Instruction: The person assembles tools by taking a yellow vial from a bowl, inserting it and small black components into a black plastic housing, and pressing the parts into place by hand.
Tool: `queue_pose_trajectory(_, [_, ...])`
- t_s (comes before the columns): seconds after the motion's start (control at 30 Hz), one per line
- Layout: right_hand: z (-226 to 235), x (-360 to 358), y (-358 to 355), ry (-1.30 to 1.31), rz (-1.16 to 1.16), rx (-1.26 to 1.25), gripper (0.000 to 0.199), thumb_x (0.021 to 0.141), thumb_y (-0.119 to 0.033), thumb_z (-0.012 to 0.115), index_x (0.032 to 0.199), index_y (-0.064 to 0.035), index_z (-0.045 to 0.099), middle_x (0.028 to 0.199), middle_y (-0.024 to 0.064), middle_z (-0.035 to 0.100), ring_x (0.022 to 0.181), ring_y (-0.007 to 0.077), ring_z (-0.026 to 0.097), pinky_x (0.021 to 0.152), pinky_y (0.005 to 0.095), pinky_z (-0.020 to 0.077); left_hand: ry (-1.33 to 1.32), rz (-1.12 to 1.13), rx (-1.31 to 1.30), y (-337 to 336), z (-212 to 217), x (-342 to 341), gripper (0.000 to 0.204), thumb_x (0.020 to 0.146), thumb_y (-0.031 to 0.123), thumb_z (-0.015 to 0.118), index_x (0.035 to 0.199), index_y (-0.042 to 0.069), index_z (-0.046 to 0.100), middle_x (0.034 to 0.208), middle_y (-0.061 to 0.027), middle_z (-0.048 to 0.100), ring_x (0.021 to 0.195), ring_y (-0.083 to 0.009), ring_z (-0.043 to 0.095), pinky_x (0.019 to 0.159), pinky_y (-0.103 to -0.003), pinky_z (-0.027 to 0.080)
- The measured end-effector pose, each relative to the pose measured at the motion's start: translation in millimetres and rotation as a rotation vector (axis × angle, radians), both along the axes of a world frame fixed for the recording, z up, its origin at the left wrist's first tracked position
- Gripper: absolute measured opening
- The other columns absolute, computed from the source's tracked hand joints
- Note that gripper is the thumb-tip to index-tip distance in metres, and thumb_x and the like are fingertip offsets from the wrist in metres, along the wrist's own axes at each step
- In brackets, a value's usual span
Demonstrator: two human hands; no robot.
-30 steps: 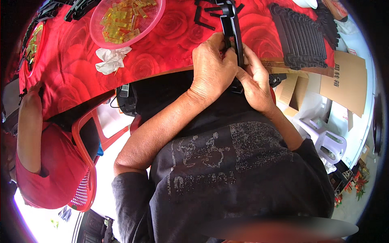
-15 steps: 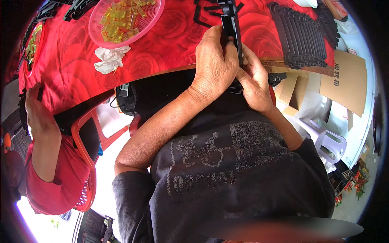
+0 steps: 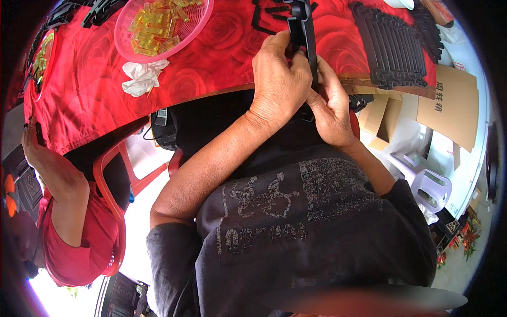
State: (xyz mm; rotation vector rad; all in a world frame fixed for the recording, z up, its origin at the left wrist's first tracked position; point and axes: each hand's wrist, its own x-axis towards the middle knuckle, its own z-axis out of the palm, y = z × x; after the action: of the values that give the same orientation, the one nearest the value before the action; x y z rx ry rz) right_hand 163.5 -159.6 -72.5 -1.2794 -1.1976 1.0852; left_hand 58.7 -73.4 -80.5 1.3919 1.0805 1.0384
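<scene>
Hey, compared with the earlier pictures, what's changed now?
Your left hand edged slightly forward along the black part. The co-worker's hand moved left and down, the red sleeve right. Your right hand still holds the part; basket and tissue stayed.

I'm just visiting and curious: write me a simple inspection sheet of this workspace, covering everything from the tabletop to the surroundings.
Surface: red rose-patterned tablecloth on the table.
Job's things: a long black part in hand; translucent yellow pieces in a pink basket; a row of black parts at right.
Clutter: crumpled white tissue near the table's edge.
Hands: left hand and right hand both grip the long black part; fingertips partly hidden.
Cables: thin dark cord below the table edge; its ends are unclear.
Surroundings: red chair and a co-worker's red sleeve at left; cardboard box and pale purple stool at right.
</scene>
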Motion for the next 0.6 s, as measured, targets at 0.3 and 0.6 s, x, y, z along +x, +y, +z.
queue_pose_trajectory(0.3, [-6,3,-2,0.103,-0.011,-0.011,0.062,0.096,0.001,0.06,0.149,0.0067,0.028,0.135,0.0144,0.052,0.123,0.0175,0.052,0.105,0.0332,0.0439,-0.093,-0.017,-0.138,-2,1,2,0.021,0.081,0.002,0.057,0.1,-0.006,0.063,0.085,-0.0217,0.063,0.081,-0.0374,0.064,0.076,-0.045,0.051])
queue_pose_trajectory(0.6, [0,4,1,0.242,-0.086,-0.087,0.062,0.096,0.006,0.057,0.15,0.0044,0.028,0.139,0.0107,0.05,0.127,0.0169,0.05,0.107,0.032,0.0421,0.106,-0.125,0.212,-27,20,-19,0.051,0.086,0.0,0.061,0.135,-0.004,0.049,0.129,-0.0263,0.047,0.11,-0.0375,0.059,0.092,-0.04,0.05])
